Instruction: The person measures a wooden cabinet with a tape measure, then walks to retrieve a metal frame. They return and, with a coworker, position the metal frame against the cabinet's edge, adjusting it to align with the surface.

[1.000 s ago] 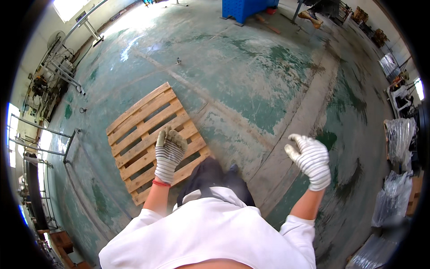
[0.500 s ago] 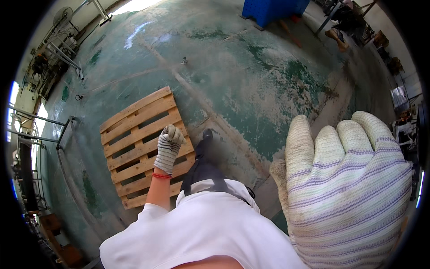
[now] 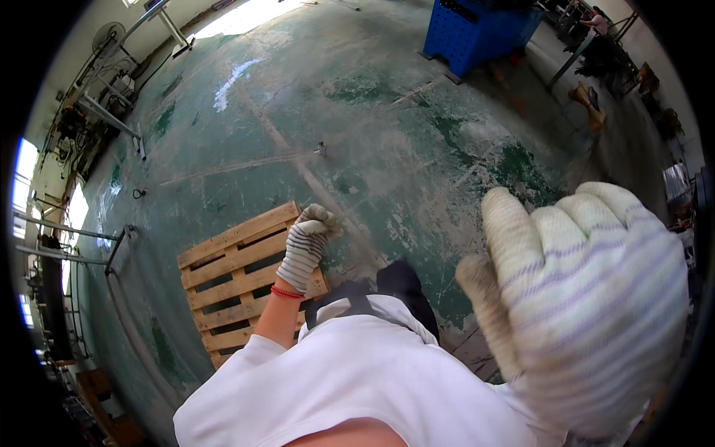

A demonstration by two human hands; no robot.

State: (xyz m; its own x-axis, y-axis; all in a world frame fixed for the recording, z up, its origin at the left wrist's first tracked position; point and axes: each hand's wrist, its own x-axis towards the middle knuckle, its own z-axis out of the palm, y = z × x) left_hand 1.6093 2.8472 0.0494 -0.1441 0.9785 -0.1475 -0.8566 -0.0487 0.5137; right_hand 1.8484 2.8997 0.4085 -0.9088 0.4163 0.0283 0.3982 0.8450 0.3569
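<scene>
My left hand (image 3: 307, 242), in a striped white knit glove with a red band (image 3: 287, 292) at the wrist, is closed into a loose fist, and nothing shows in it. It hangs in front of the right side of a wooden slatted pallet (image 3: 246, 280) that lies on the floor. Very near the camera on the right, my right hand (image 3: 596, 298) is raised in the same kind of glove, its back toward me. Its thumb stands apart from the fingers, which extend upward, and I see nothing held. The palm is hidden.
A blue perforated metal cabinet (image 3: 480, 36) stands at the far right on the worn green floor (image 3: 357, 156). Metal tube frames (image 3: 71, 246) line the left side. A fan (image 3: 109, 36) is at the far left. Another person (image 3: 596, 22) is at the far right.
I have stepped forward: the pallet has slid lower in view and the cabinet looks nearer. My left hand has swung right, and my right hand's thumb has spread further from the fingers.
</scene>
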